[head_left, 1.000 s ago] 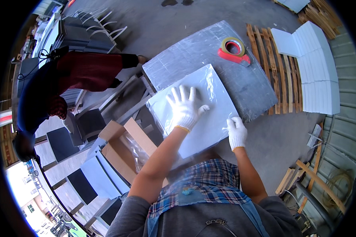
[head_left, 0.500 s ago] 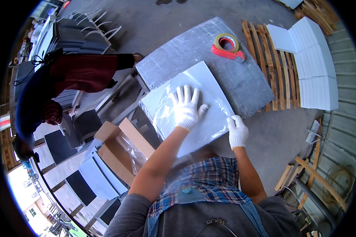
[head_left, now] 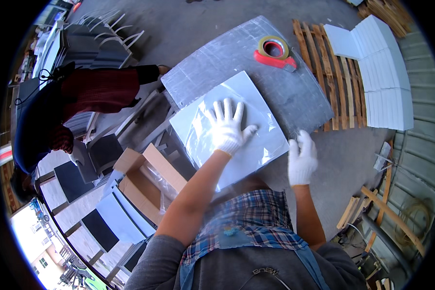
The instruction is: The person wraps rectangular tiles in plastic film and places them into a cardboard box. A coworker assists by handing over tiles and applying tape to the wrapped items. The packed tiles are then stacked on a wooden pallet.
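Observation:
A square white panel [head_left: 263, 108] in clear plastic film lies on a grey-topped work table, its near edge toward my body. My left hand [head_left: 227, 128], in a white knitted glove, rests flat on the film with fingers spread. Just off the panel's right corner, my right hand [head_left: 302, 162], gloved the same way, is raised with fingers partly bent and thumb apart. I see nothing held in it. Farther back on the table sits a tape roll [head_left: 286, 47] in a red dispenser [head_left: 275, 61].
The grey table top [head_left: 203, 58] extends beyond the panel. An open cardboard box [head_left: 142, 191] with clear film inside stands at left. Another person [head_left: 96, 92] bends over dark panels at far left. A wooden pallet [head_left: 331, 82] and stacked white slabs [head_left: 384, 72] stand at right.
My right hand has moved off the panel's corner, a little to the right, and its fingers have loosened. My left hand stays flat on the film.

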`<control>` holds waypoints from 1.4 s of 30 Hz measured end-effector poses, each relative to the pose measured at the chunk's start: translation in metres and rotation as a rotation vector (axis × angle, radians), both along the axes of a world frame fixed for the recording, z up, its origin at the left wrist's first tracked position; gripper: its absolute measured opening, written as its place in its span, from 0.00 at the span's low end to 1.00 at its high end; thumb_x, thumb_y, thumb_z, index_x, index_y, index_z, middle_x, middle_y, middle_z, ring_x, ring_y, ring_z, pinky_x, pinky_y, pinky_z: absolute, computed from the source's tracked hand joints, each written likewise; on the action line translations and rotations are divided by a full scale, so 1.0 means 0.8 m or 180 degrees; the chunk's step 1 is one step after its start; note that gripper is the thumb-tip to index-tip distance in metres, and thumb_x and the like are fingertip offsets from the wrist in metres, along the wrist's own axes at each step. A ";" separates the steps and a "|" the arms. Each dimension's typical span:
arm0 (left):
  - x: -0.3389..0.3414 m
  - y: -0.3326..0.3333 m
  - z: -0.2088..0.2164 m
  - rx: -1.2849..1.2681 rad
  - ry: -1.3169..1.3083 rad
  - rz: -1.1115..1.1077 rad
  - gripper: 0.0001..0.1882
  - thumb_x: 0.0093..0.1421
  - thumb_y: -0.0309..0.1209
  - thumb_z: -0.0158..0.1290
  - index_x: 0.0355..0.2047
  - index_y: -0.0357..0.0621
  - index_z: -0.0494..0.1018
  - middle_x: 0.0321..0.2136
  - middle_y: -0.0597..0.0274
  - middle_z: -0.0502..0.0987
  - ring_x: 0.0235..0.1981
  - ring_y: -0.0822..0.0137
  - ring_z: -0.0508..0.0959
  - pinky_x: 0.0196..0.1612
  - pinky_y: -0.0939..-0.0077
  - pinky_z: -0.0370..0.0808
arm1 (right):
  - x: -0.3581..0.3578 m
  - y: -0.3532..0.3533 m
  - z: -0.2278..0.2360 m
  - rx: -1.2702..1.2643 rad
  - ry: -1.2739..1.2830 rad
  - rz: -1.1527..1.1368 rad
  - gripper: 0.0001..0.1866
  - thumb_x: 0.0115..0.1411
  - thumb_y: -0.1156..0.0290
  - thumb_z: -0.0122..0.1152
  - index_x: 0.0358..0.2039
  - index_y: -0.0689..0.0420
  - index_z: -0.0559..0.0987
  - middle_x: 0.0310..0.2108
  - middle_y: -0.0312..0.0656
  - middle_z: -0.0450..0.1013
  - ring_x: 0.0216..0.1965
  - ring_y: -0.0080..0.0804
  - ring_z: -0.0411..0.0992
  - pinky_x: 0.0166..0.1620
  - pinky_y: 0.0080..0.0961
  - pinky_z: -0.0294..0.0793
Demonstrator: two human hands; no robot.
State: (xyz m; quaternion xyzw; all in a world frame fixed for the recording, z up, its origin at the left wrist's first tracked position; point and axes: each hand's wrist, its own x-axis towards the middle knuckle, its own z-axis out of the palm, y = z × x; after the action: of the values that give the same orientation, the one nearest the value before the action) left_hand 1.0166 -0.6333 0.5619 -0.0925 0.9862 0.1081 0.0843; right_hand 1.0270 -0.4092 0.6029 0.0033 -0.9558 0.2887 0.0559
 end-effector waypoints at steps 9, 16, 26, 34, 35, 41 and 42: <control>0.015 0.001 -0.043 -0.0341 0.0565 -0.0005 0.39 0.61 0.60 0.47 0.67 0.51 0.64 0.70 0.47 0.57 0.71 0.36 0.51 0.68 0.29 0.43 | -0.008 -0.189 -0.015 -0.1312 0.0672 0.1828 0.19 0.61 0.64 0.62 0.51 0.54 0.79 0.53 0.47 0.74 0.58 0.50 0.68 0.62 0.46 0.64; 0.013 -0.021 -0.020 -0.0054 0.0614 -0.0144 0.34 0.60 0.51 0.52 0.64 0.50 0.67 0.66 0.45 0.62 0.68 0.37 0.56 0.66 0.30 0.48 | -0.059 -0.118 -0.095 0.0623 0.0657 0.1777 0.26 0.62 0.52 0.58 0.57 0.50 0.77 0.60 0.45 0.71 0.61 0.48 0.65 0.65 0.48 0.59; 0.086 -0.141 -0.024 -0.0302 0.0371 0.1021 0.38 0.64 0.56 0.49 0.68 0.48 0.62 0.70 0.40 0.55 0.71 0.36 0.51 0.70 0.34 0.46 | -0.046 -0.102 -0.101 0.1355 0.0468 0.1658 0.32 0.62 0.47 0.57 0.63 0.48 0.72 0.65 0.48 0.65 0.64 0.52 0.61 0.64 0.51 0.60; 0.109 -0.153 -0.061 -0.0184 0.0845 0.1395 0.40 0.62 0.55 0.53 0.68 0.45 0.61 0.69 0.37 0.55 0.68 0.38 0.57 0.66 0.38 0.54 | -0.047 -0.101 -0.112 0.1555 0.0385 0.1706 0.33 0.65 0.46 0.54 0.66 0.47 0.69 0.67 0.49 0.62 0.67 0.53 0.59 0.65 0.50 0.60; 0.111 -0.153 -0.062 -0.0130 0.0864 0.1401 0.39 0.62 0.54 0.53 0.68 0.45 0.61 0.69 0.36 0.55 0.68 0.38 0.57 0.67 0.39 0.54 | -0.046 -0.102 -0.111 0.1562 0.0372 0.1706 0.33 0.65 0.45 0.53 0.66 0.47 0.69 0.68 0.49 0.62 0.67 0.53 0.59 0.65 0.49 0.60; 0.109 -0.153 -0.052 0.0076 0.0826 0.1396 0.40 0.62 0.53 0.54 0.67 0.43 0.61 0.69 0.34 0.54 0.67 0.39 0.58 0.66 0.41 0.57 | -0.044 -0.102 -0.108 0.1597 0.0390 0.1677 0.32 0.65 0.45 0.53 0.65 0.47 0.70 0.68 0.48 0.62 0.66 0.53 0.60 0.65 0.48 0.61; 0.109 -0.153 -0.051 0.0091 0.0822 0.1407 0.40 0.62 0.53 0.54 0.67 0.43 0.61 0.69 0.34 0.54 0.68 0.39 0.58 0.66 0.42 0.57 | -0.044 -0.102 -0.108 0.1583 0.0403 0.1662 0.32 0.65 0.45 0.53 0.65 0.48 0.70 0.68 0.47 0.62 0.66 0.52 0.60 0.65 0.48 0.61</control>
State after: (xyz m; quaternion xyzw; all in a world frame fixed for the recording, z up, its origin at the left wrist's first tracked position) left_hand 1.1035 -0.7554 0.5210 -0.2901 0.9430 0.1488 -0.0668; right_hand 0.9922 -0.4912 0.5166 0.2785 -0.9584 0.0512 0.0368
